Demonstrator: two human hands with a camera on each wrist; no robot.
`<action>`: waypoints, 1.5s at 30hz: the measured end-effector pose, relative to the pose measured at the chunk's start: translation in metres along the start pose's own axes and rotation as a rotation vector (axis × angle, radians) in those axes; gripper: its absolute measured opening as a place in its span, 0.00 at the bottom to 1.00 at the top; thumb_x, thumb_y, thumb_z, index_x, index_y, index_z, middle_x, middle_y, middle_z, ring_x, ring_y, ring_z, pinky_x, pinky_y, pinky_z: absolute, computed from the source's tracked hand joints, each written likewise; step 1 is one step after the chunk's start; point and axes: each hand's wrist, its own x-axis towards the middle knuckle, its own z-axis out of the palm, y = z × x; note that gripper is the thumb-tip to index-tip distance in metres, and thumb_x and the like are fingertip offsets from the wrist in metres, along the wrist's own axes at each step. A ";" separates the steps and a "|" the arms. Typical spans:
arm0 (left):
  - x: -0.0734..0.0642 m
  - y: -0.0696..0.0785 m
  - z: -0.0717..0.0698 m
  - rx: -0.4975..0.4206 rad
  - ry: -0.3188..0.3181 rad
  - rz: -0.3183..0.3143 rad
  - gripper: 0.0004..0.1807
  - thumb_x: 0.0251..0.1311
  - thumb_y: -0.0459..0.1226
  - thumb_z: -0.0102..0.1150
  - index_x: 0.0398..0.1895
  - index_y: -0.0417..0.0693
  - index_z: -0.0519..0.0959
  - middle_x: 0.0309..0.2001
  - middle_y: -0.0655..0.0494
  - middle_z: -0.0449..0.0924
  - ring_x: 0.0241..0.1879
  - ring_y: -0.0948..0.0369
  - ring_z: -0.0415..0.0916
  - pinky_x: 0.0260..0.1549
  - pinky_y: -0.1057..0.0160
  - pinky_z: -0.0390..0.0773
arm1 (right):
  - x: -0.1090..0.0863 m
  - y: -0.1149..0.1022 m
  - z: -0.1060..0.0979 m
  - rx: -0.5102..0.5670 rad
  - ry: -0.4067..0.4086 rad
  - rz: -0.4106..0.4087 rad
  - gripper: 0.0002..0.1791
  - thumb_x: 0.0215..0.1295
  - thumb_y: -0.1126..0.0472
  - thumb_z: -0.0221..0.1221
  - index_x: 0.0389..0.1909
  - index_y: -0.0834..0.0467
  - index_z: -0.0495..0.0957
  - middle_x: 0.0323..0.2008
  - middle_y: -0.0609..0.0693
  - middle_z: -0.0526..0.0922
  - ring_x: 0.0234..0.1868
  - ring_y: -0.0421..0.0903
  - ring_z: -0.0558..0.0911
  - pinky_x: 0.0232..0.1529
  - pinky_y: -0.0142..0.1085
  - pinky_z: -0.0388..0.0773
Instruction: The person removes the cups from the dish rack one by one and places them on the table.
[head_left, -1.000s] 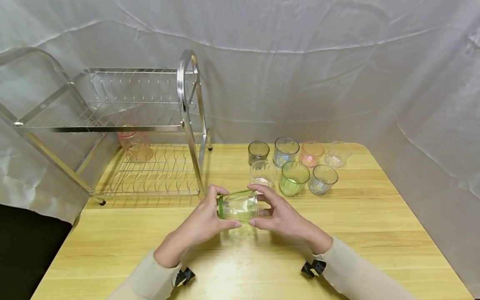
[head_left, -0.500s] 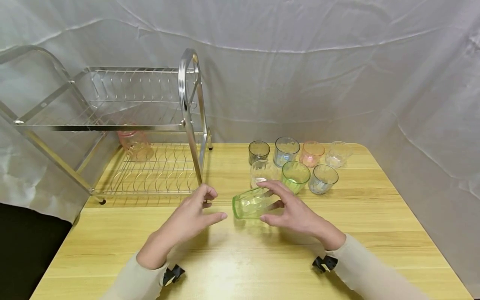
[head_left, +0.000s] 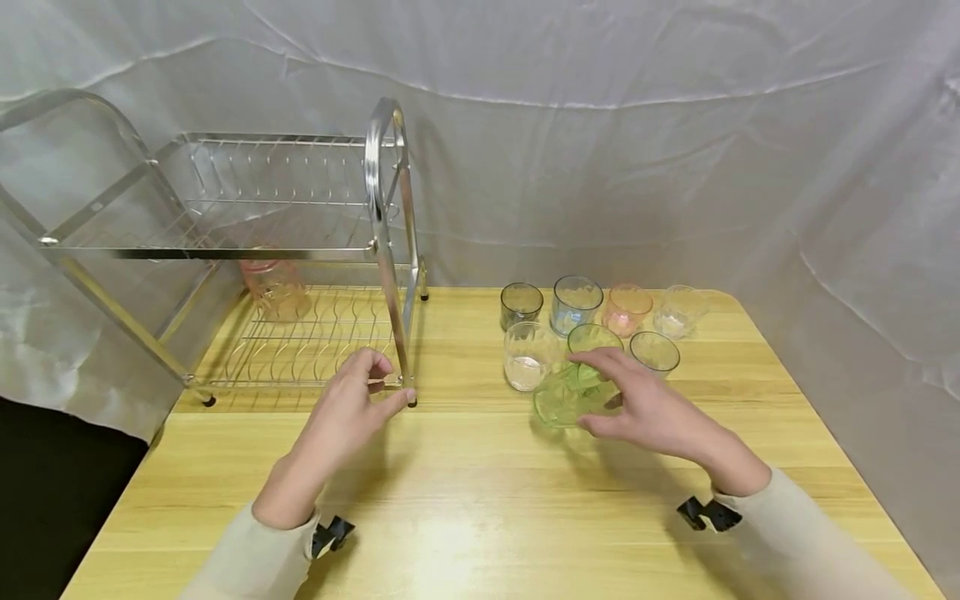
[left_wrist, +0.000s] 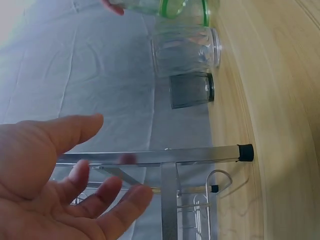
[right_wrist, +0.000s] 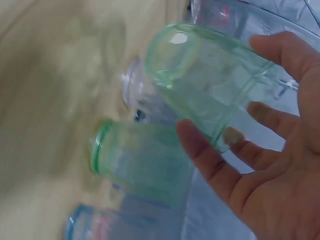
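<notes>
My right hand (head_left: 645, 408) grips a pale green glass tumbler (head_left: 557, 402) near its rim, between thumb and fingers. In the right wrist view this tumbler (right_wrist: 205, 75) is tilted, its base pointing away from the palm. Behind it stand a clear glass (head_left: 525, 368) and a second green glass (head_left: 595, 336), partly covered by the hand and the held tumbler. My left hand (head_left: 337, 421) holds nothing. Its fingers are loosely bent, close in front of the metal dish rack's (head_left: 393, 308) front right leg.
Several more glasses stand at the back: dark grey (head_left: 520, 304), blue (head_left: 576, 307), pink (head_left: 627, 308), clear (head_left: 677, 312) and smoky grey (head_left: 655, 352). The two-tier rack takes up the left side, with a pink glass (head_left: 273, 287) on its lower shelf. Grey cloth (head_left: 480, 183) hangs behind the wooden table.
Both hands gripped the green tumbler at first. The left hand has let go and moved left toward the rack. The right hand has carried the tumbler right, toward the standing glasses.
</notes>
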 end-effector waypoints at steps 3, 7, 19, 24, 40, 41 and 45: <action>0.004 0.001 0.001 -0.079 0.020 -0.010 0.24 0.68 0.37 0.71 0.58 0.40 0.69 0.58 0.40 0.78 0.60 0.42 0.81 0.60 0.47 0.84 | -0.006 0.002 -0.009 -0.051 -0.027 0.035 0.46 0.59 0.51 0.75 0.78 0.50 0.67 0.71 0.59 0.71 0.61 0.58 0.79 0.53 0.55 0.82; 0.008 0.004 0.003 -0.131 0.037 0.024 0.28 0.68 0.33 0.69 0.66 0.36 0.68 0.59 0.37 0.81 0.59 0.44 0.83 0.58 0.51 0.85 | -0.015 0.005 -0.020 -0.105 -0.039 0.047 0.45 0.58 0.51 0.75 0.76 0.50 0.70 0.66 0.59 0.74 0.62 0.59 0.78 0.56 0.57 0.81; 0.012 0.006 0.004 -0.109 0.020 0.035 0.31 0.69 0.31 0.68 0.71 0.36 0.67 0.62 0.38 0.80 0.58 0.43 0.85 0.55 0.54 0.87 | -0.036 0.033 -0.064 -0.260 -0.178 0.229 0.45 0.55 0.46 0.74 0.73 0.58 0.72 0.64 0.70 0.76 0.59 0.74 0.79 0.51 0.65 0.80; 0.012 0.006 0.005 -0.107 0.007 0.029 0.33 0.69 0.31 0.68 0.73 0.37 0.65 0.61 0.37 0.80 0.59 0.43 0.84 0.55 0.53 0.86 | -0.037 0.060 -0.078 -0.333 -0.209 0.330 0.48 0.55 0.47 0.73 0.74 0.64 0.68 0.65 0.80 0.70 0.55 0.85 0.74 0.46 0.72 0.78; 0.012 0.006 0.005 -0.095 0.011 0.037 0.33 0.69 0.31 0.68 0.73 0.37 0.65 0.61 0.37 0.81 0.57 0.43 0.85 0.55 0.53 0.86 | -0.019 0.138 -0.093 -0.329 -0.173 0.420 0.51 0.63 0.50 0.69 0.77 0.74 0.57 0.68 0.85 0.62 0.65 0.86 0.67 0.62 0.77 0.68; 0.012 0.007 0.005 -0.093 0.011 0.039 0.33 0.69 0.31 0.68 0.73 0.37 0.65 0.61 0.37 0.81 0.58 0.43 0.85 0.55 0.53 0.86 | -0.017 0.140 -0.093 -0.328 -0.174 0.420 0.51 0.63 0.49 0.68 0.77 0.74 0.57 0.69 0.85 0.63 0.65 0.85 0.66 0.62 0.77 0.67; 0.011 0.007 0.005 -0.088 0.011 0.040 0.34 0.69 0.31 0.68 0.74 0.37 0.64 0.61 0.37 0.81 0.58 0.43 0.85 0.55 0.53 0.87 | -0.014 0.147 -0.093 -0.328 -0.179 0.421 0.51 0.63 0.48 0.68 0.77 0.73 0.58 0.69 0.84 0.64 0.66 0.85 0.66 0.63 0.77 0.66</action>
